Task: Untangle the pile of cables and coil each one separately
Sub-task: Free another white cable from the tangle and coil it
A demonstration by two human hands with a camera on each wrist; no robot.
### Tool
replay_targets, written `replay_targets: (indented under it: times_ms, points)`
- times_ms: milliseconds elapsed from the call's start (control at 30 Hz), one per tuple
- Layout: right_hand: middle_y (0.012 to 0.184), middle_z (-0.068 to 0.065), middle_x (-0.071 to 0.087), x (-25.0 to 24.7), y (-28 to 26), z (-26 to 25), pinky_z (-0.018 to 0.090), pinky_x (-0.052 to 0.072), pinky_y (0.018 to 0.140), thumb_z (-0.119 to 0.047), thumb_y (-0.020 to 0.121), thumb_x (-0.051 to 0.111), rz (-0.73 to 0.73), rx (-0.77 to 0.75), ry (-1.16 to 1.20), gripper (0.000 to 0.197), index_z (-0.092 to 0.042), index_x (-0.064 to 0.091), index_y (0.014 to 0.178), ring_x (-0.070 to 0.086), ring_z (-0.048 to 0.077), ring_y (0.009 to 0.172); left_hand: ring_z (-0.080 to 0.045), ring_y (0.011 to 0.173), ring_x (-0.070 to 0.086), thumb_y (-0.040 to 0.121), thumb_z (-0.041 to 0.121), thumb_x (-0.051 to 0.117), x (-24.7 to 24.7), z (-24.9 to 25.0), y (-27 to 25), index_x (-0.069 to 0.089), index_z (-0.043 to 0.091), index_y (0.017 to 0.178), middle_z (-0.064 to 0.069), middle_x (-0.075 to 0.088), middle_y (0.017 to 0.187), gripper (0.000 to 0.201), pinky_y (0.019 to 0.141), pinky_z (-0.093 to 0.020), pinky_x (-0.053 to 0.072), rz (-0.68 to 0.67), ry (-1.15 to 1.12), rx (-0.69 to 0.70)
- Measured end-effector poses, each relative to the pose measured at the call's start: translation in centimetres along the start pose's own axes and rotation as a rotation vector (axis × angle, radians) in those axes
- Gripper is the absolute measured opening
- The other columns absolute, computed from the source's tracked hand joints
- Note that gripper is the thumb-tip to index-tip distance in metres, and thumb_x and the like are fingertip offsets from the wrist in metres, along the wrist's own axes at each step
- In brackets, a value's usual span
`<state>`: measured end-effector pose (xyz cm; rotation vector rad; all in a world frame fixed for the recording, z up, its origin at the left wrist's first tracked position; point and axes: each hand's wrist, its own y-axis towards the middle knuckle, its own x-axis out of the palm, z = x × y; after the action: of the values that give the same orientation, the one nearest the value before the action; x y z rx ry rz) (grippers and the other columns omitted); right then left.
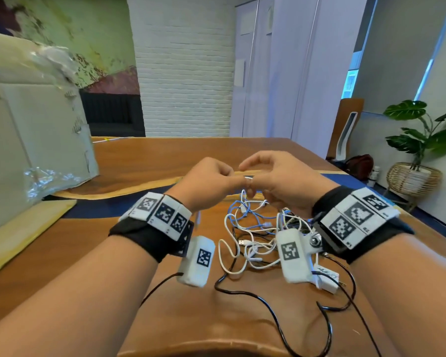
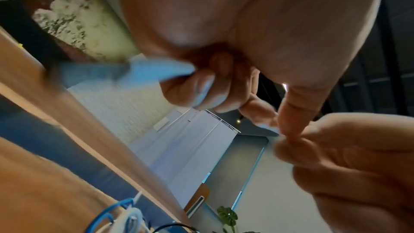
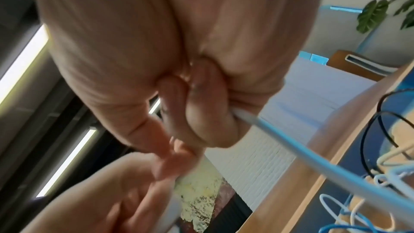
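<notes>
My left hand (image 1: pixel 224 176) and right hand (image 1: pixel 263 173) meet in the air above the wooden table (image 1: pixel 165 155), fingertips close together. Between them they pinch a short white-looking stretch of a light blue cable (image 1: pixel 248 180). It drops to the tangled pile (image 1: pixel 252 238) of white, blue and black cables under my wrists. In the left wrist view my left hand (image 2: pixel 201 91) curls round the blurred blue cable (image 2: pixel 143 72), and the right hand (image 2: pixel 347 157) touches its thumb. In the right wrist view my right hand (image 3: pixel 201 121) grips the cable (image 3: pixel 291 141), which runs down to the pile (image 3: pixel 380 192).
A large cardboard box (image 1: pixel 31 124) with plastic wrap stands on the left of the table. A long black cable (image 1: pixel 276 313) trails from the pile toward me. A white plug block (image 1: pixel 325 276) lies at the pile's right edge. A chair (image 1: pixel 345 124) and a potted plant (image 1: pixel 422 135) stand beyond the table.
</notes>
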<state>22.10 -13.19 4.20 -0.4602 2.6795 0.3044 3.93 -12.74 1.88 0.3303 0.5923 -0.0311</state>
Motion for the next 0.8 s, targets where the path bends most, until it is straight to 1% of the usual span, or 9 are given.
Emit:
replay_targets:
  times_ms: [100,200,300,367,500,567,633,733,800]
  points:
    - [0.064,0.009,0.063,-1.2,-0.6,0.1,0.023,0.033,0.042,-0.013,0.092,0.073,0.032,-0.096,-0.076,0.007,-0.009,0.078,0.095,0.041,0.011,0.044,-0.02,0.047,0.02,0.078,0.041,0.08,-0.5,-0.5,-0.7,0.041,0.021,0.052,-0.003,0.022,0.054,0.05,0.05,-0.033,0.014,-0.067,-0.066,-0.102]
    - [0.069,0.006,0.073,-1.7,-0.4,0.5,0.032,0.053,0.066,-0.016,0.091,0.075,0.154,-0.214,-0.22,0.007,-0.016,0.081,0.088,0.062,0.012,0.062,-0.018,0.049,0.013,0.087,0.046,0.072,0.1,-0.3,-1.1,0.036,0.024,0.051,-0.003,0.019,0.056,0.055,0.048,-0.037,0.01,-0.122,-0.255,-0.088]
    - [0.067,0.001,0.074,-2.3,0.0,1.5,0.036,0.056,0.074,-0.019,0.089,0.078,0.254,-0.259,-0.183,0.006,-0.019,0.081,0.084,0.063,0.011,0.065,-0.013,0.045,0.013,0.105,0.037,0.052,0.8,0.4,-1.5,0.049,0.016,0.058,0.002,0.02,0.053,0.051,0.047,-0.025,0.01,-0.195,-0.432,-0.058]
    - [0.069,0.004,0.074,-2.5,0.0,2.0,0.034,0.057,0.077,-0.018,0.088,0.079,0.293,-0.298,-0.131,0.005,-0.018,0.08,0.083,0.065,0.012,0.066,-0.014,0.044,0.017,0.107,0.038,0.046,0.9,0.5,-1.5,0.064,0.009,0.069,0.001,0.025,0.053,0.051,0.046,-0.023,0.015,-0.194,-0.379,-0.01]
    - [0.071,0.008,0.074,-2.2,-0.4,2.3,0.029,0.058,0.073,-0.013,0.088,0.078,0.294,-0.385,-0.082,0.004,-0.013,0.079,0.084,0.067,0.013,0.065,-0.018,0.047,0.023,0.107,0.047,0.041,1.6,0.3,-1.9,0.075,0.02,0.083,0.001,0.03,0.052,0.05,0.046,-0.027,0.023,-0.198,-0.182,0.058]
    - [0.067,0.009,0.071,-2.0,-0.4,2.6,0.022,0.054,0.057,-0.016,0.093,0.074,0.298,-0.371,-0.06,0.009,-0.01,0.077,0.086,0.061,0.008,0.055,-0.013,0.043,0.019,0.11,0.039,0.039,1.6,0.7,-2.1,0.068,0.015,0.081,0.004,0.027,0.051,0.047,0.041,-0.022,0.018,-0.185,-0.421,0.036]
    - [0.062,0.007,0.064,-1.5,-0.2,3.1,0.016,0.039,0.043,-0.02,0.1,0.064,0.268,-0.307,0.025,0.019,-0.009,0.073,0.087,0.046,0.006,0.041,-0.007,0.038,0.017,0.111,0.032,0.036,1.1,1.3,-1.7,0.057,0.014,0.08,0.008,0.025,0.05,0.041,0.037,-0.018,0.015,-0.076,-0.753,0.007]
    - [0.06,0.004,0.061,0.4,0.1,3.9,0.018,0.034,0.04,-0.022,0.106,0.053,0.157,-0.233,0.021,0.024,-0.012,0.072,0.093,0.038,0.009,0.04,-0.005,0.039,0.023,0.111,0.029,0.034,-0.1,2.0,-0.8,0.056,0.014,0.09,0.008,0.028,0.056,0.034,0.033,-0.018,0.021,0.114,-1.174,-0.008]
    - [0.057,-0.001,0.06,1.8,0.1,4.4,0.018,0.036,0.044,-0.023,0.107,0.051,0.085,-0.206,-0.128,0.024,-0.02,0.074,0.102,0.042,0.007,0.042,-0.005,0.045,0.041,0.111,0.027,0.034,-0.4,2.5,-0.4,0.06,0.013,0.103,0.006,0.048,0.062,0.031,0.036,-0.017,0.032,0.178,-1.357,-0.011]
